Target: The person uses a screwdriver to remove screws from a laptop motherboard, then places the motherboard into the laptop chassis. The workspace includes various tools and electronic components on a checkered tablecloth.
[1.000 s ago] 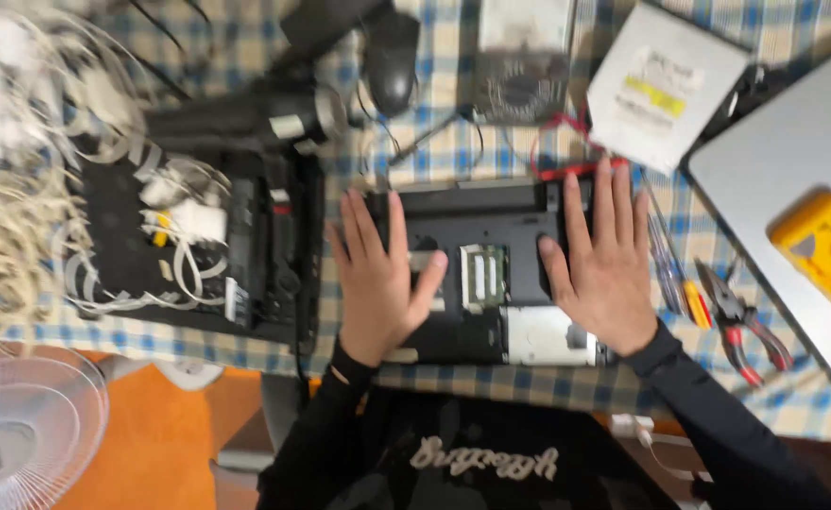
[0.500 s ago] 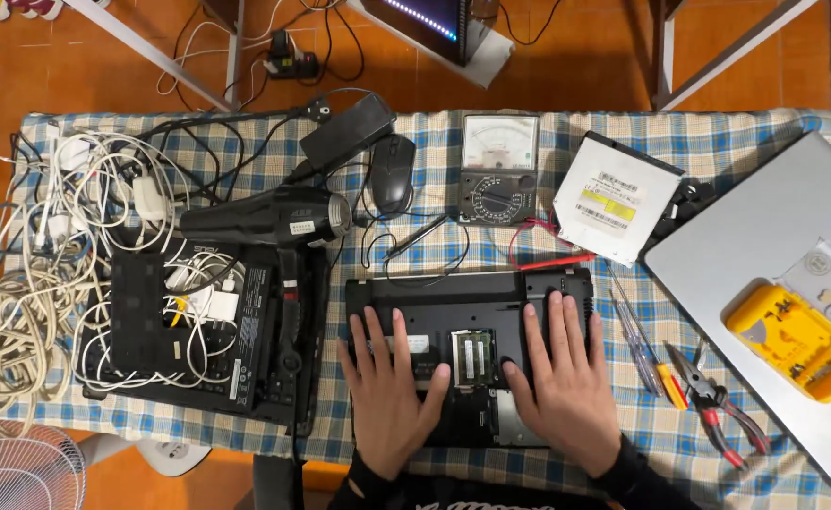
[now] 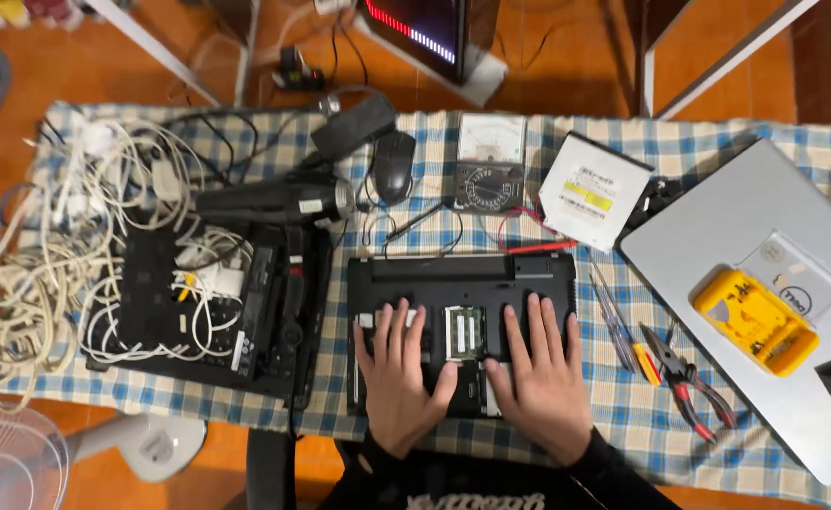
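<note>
Left hand: left hand (image 3: 399,378) lies flat, fingers spread, palm down on the near left part of the black laptop base (image 3: 461,283); grasps nothing.
Right hand: right hand (image 3: 540,375) flat and unclenched on the near right part of the same base.
Laptop base: underside up on the checked tablecloth (image 3: 623,416), directly under both hands.
Between the hands: green memory module (image 3: 465,332) in an open bay.
Right of base: screwdrivers (image 3: 616,319), red-handled pliers (image 3: 687,380).
Far side: multimeter (image 3: 487,162), mouse (image 3: 394,166).
</note>
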